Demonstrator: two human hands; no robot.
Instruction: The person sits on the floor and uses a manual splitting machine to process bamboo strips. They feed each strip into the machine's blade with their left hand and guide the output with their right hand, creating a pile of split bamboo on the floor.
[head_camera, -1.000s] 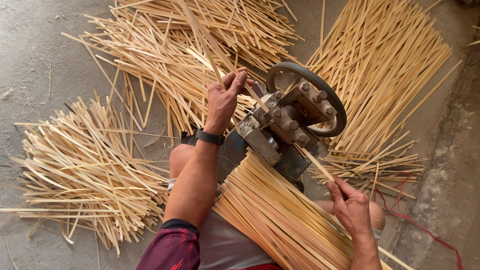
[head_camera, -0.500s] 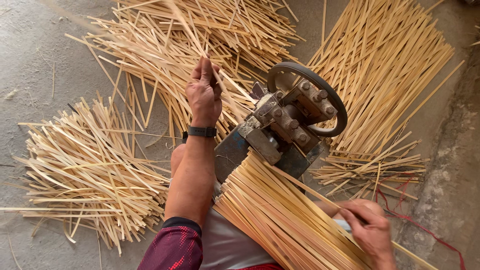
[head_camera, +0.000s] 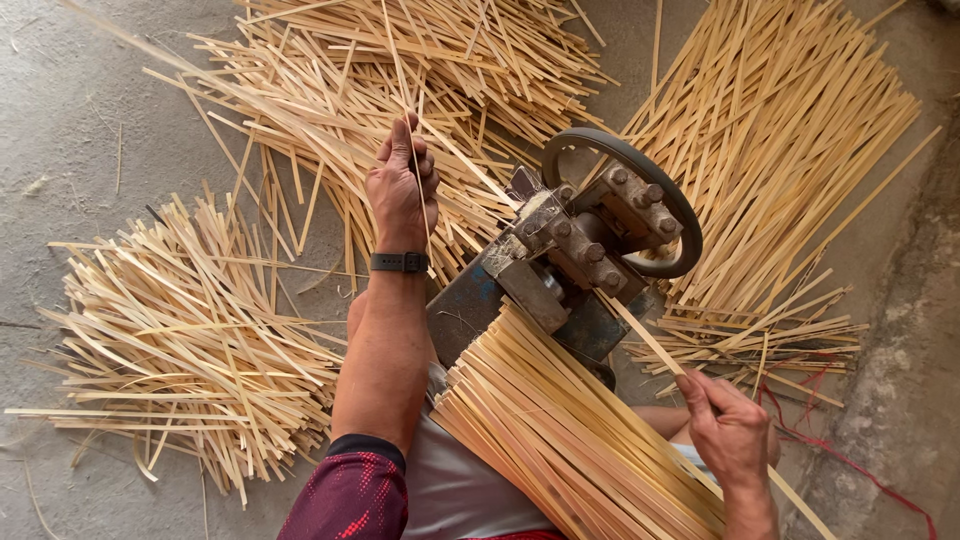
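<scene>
Bamboo strips are lying everywhere on the grey concrete floor (head_camera: 70, 120), and going from the left edge across, a loose fan of pale split slivers (head_camera: 190, 340) is resting near the floor's left side, thin, flat and ragged at the ends. Next to it the person's left hand (head_camera: 400, 190) is reaching out over a second, bigger heap of slivers (head_camera: 330, 90) toward the top edge, its fingers pressed together and closing around thin split strands that are running up past the fingertips; a dark band is sitting on the wrist. Just right of that arm a small iron splitting machine (head_camera: 560, 260) is standing, rusty and bolted, with a dark round handwheel (head_camera: 640, 190) on its far side. A thick bundle of uncut strips (head_camera: 570, 440), straight and golden, is leaning across the person's lap up against the machine. One single strip (head_camera: 650, 345) is going into the machine's near side, and the right hand (head_camera: 730, 430) is pinching it between thumb and fingers near the bottom edge. Toward the right edge a wide pile of long strips (head_camera: 790, 150) is spreading out. Judging by the heaps, much splitting is already done, yet the full lap bundle suggests plenty is remaining.
</scene>
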